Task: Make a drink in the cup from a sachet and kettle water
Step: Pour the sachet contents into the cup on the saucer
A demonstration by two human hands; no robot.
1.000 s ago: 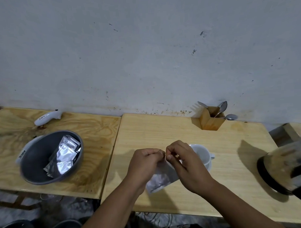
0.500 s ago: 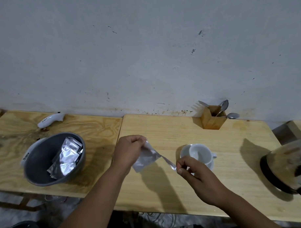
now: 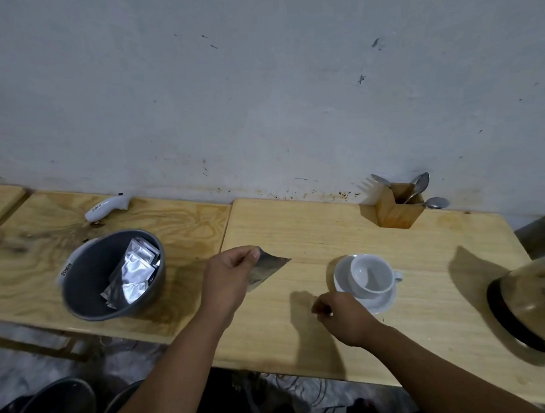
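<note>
My left hand (image 3: 227, 276) pinches a silver sachet (image 3: 267, 268) by its top corner and holds it above the light wooden table (image 3: 296, 224), left of the cup. The white cup (image 3: 372, 274) stands empty and upright on a white saucer (image 3: 378, 303). My right hand (image 3: 340, 315) hovers low over the table just in front of the saucer, fingers pinched together on the torn strip, which barely shows. The glass kettle (image 3: 528, 305) stands at the table's right edge, partly cut off by the frame.
A grey bowl (image 3: 82, 284) holding several silver sachets (image 3: 134, 270) sits on the left table. A wooden holder (image 3: 399, 211) with spoons stands by the wall. A white handheld gadget (image 3: 106, 207) lies at the back left. A gap separates the two tables.
The hands tore the sachet's top off and moved apart. My left hand carried the sachet left and up; my right hand dropped toward the table in front of the saucer.
</note>
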